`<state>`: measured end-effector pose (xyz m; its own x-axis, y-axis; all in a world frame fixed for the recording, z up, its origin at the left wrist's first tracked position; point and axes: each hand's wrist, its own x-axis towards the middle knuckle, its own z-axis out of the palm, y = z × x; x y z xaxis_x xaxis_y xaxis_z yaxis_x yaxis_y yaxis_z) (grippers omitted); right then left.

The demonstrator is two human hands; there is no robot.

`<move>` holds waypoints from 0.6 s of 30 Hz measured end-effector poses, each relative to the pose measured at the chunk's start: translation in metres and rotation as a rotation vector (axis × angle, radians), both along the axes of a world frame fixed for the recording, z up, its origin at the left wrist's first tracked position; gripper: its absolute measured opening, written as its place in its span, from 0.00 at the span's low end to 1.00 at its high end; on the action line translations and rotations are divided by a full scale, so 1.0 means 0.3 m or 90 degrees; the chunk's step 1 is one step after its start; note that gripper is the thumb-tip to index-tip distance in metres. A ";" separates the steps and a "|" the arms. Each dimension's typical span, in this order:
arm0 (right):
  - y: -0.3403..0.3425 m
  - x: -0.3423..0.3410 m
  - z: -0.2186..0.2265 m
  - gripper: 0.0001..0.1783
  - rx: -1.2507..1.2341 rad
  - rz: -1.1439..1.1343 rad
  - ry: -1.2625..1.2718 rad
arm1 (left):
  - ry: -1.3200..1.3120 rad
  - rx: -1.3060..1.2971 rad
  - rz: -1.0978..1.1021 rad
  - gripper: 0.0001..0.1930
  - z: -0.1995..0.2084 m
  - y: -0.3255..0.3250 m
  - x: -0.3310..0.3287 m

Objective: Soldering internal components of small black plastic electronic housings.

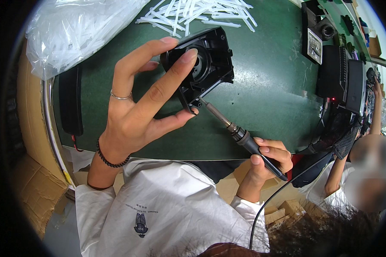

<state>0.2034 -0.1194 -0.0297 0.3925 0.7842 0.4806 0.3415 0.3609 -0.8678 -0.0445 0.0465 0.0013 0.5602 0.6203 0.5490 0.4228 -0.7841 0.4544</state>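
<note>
"Black plastic housing [221, 55], pinched between the fingers and thumb of the left hand [131, 118], over the green counter [266, 111]. And the other one?"

"The right hand [268, 160] is closed around the handle of a soldering iron [246, 139]. Its tip [203, 101] is at the housing's near edge; touching or just short, I can't tell."

"What worries you?"

"That left thumb [176, 123], just beside the tip. If the iron slid off the edge while hot, it could burn."

"And the housing?"

"It seems held by fingers alone. A loosened pinch could tip it against the iron and scar the plastic. A cord [261, 206] curves past the right hand, too; a snag might jerk the tip."

"Those white strips [193, 13] beyond the left hand?"

"Far enough off, I'd judge."
</note>
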 end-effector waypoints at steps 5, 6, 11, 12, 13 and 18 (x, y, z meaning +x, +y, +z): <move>0.006 0.000 -0.002 0.19 0.014 0.000 -0.019 | 0.005 0.015 0.001 0.42 0.003 0.003 -0.001; 0.007 -0.002 -0.001 0.19 0.012 0.001 -0.019 | 0.004 0.019 0.001 0.42 0.002 0.002 -0.001; 0.004 0.000 -0.001 0.18 0.007 0.003 -0.025 | 0.007 0.022 0.000 0.42 -0.003 0.003 -0.001; 0.001 0.001 0.000 0.18 0.007 0.001 -0.025 | 0.007 0.024 -0.001 0.42 -0.002 0.002 0.001; 0.000 0.000 -0.001 0.19 0.008 -0.007 -0.028 | 0.007 0.024 -0.001 0.42 -0.002 0.002 0.000; -0.023 -0.004 -0.043 0.24 0.060 -0.104 0.037 | 0.003 0.009 0.008 0.42 -0.003 0.003 -0.003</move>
